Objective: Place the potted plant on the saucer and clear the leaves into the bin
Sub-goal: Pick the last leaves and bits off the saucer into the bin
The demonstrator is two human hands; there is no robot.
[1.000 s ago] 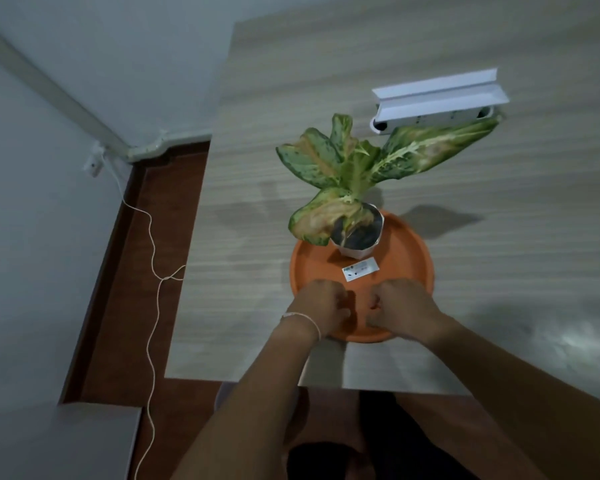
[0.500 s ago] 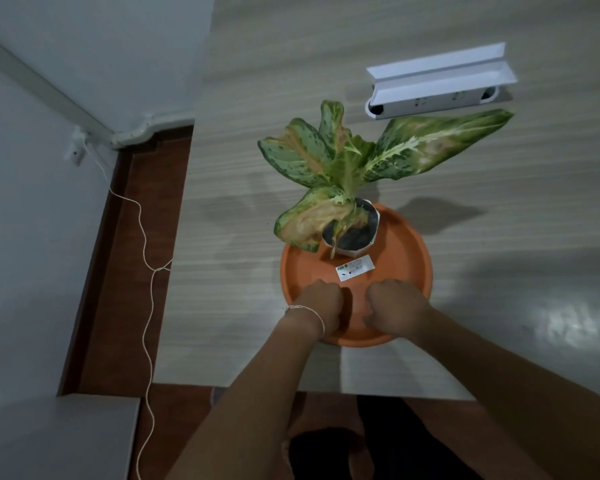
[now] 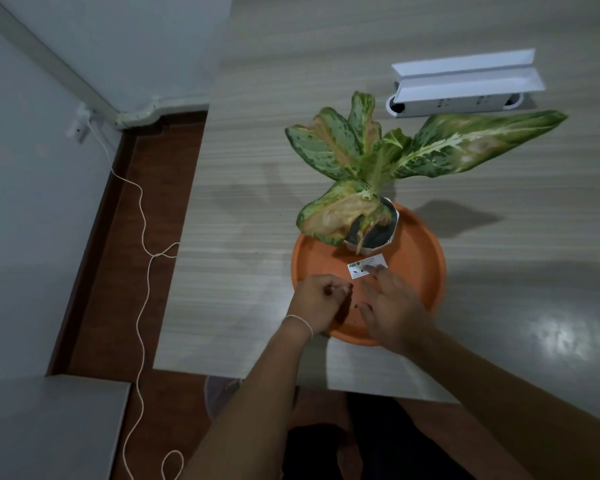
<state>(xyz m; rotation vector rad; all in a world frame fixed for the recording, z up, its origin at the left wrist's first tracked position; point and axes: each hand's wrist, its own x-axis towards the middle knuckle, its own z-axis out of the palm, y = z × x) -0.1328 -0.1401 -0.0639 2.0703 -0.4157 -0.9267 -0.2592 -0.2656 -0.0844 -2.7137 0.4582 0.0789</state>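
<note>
A potted plant [image 3: 371, 174] with broad green, yellowing leaves stands in a white pot [image 3: 388, 233] on the far part of an orange saucer [image 3: 420, 258]. A small white label [image 3: 366, 270] lies on the saucer in front of the pot. My left hand [image 3: 321, 301] rests over the saucer's near left rim with the fingers curled shut; I cannot see anything in it. My right hand [image 3: 392, 306] lies flat over the saucer with its fingers spread, fingertips at the label. Small dark bits [image 3: 355, 305] lie between my hands.
The saucer sits near the front edge of a wood-grain table [image 3: 243, 209]. A white power strip box [image 3: 465, 88] stands at the back right. A white cord [image 3: 142, 271] runs over the brown floor at the left. A pale rounded object [image 3: 219, 393] shows under the table edge.
My right hand has opened from a fist and stretched its fingers forward to the label. My left hand has stayed curled at the saucer's near rim.
</note>
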